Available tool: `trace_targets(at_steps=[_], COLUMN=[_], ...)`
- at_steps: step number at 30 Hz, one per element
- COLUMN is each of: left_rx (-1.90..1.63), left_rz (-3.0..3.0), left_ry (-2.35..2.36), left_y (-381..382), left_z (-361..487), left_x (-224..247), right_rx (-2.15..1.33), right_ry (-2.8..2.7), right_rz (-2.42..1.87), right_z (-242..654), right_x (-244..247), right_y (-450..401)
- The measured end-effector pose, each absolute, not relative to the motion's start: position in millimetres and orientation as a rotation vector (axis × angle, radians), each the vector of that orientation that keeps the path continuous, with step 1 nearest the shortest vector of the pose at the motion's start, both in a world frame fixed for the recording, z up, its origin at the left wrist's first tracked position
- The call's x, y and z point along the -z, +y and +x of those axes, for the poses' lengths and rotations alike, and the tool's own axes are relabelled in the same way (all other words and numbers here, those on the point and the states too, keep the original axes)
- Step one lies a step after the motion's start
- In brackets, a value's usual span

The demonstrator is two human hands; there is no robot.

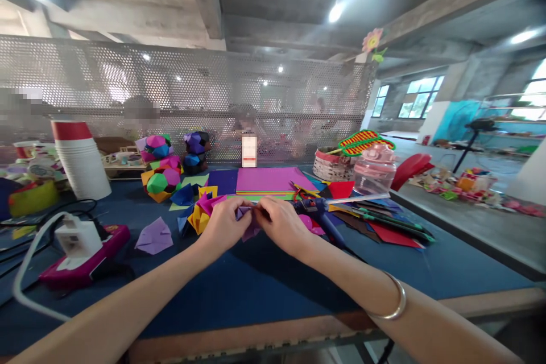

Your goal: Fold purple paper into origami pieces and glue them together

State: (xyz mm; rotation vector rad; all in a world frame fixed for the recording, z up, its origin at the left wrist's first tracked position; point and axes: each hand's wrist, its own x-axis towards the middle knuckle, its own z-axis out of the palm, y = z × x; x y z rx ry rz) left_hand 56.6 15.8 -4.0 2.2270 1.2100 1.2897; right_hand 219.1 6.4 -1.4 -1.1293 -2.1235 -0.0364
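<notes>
Over the middle of the blue table, my left hand (224, 224) and my right hand (285, 225) meet, fingers closed on a small purple paper piece (251, 228). The fingers hide most of that piece. Just left of my left hand sit folded yellow paper (198, 218) and pink paper. A separate light purple folded piece (155, 236) lies further left. Beside my right hand rests a blue glue gun (318, 210). Behind both hands is a stack of coloured paper sheets (273, 178), magenta on top.
At the left stand a purple power strip (68, 264) with a white plug, and stacked paper cups (81, 165). Multicoloured paper balls (161, 182) are behind. On the right are scissors, pens (394, 223), a basket (333, 166) and a pink bottle (375, 173).
</notes>
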Motion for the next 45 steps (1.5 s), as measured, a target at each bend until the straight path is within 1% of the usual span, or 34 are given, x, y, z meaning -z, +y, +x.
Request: trace_targets(at_steps=[4,13,22,28,32,37,45], left_rx=[-1.271,-1.357,-1.295,-1.213,-1.216,-1.229,-1.199], left_rz=[2.288,2.408,2.095,1.968,1.924,1.960,2.067], left_ry=[1.208,1.151,1.198,1.074,1.083,1.131,1.148], left_y=[14.9,6.6,27.8,32.1,32.7,33.9,30.7], left_z=[57.5,57.4,50.8,52.8,52.2,49.0,49.7], left_x=[5.5,7.9,6.5,9.4,9.7,11.3,12.2], right_rx=[0.080,0.126,-0.079,-0.127,-0.128,-0.047,0.223], right_ry=[-2.167,-2.173,-2.090,-1.989,-2.002,-2.069,-2.198], right_rz=[-1.159,-1.140,-1.110,-1.183,-1.172,-1.138,-1.152], right_z=[218.8,216.2,220.8,221.5,220.2,219.3,220.8], right_x=[2.0,3.7,7.7,7.8,7.8,9.9,2.6], right_y=[4.1,-1.2,13.7,16.5,15.7,12.7,5.8])
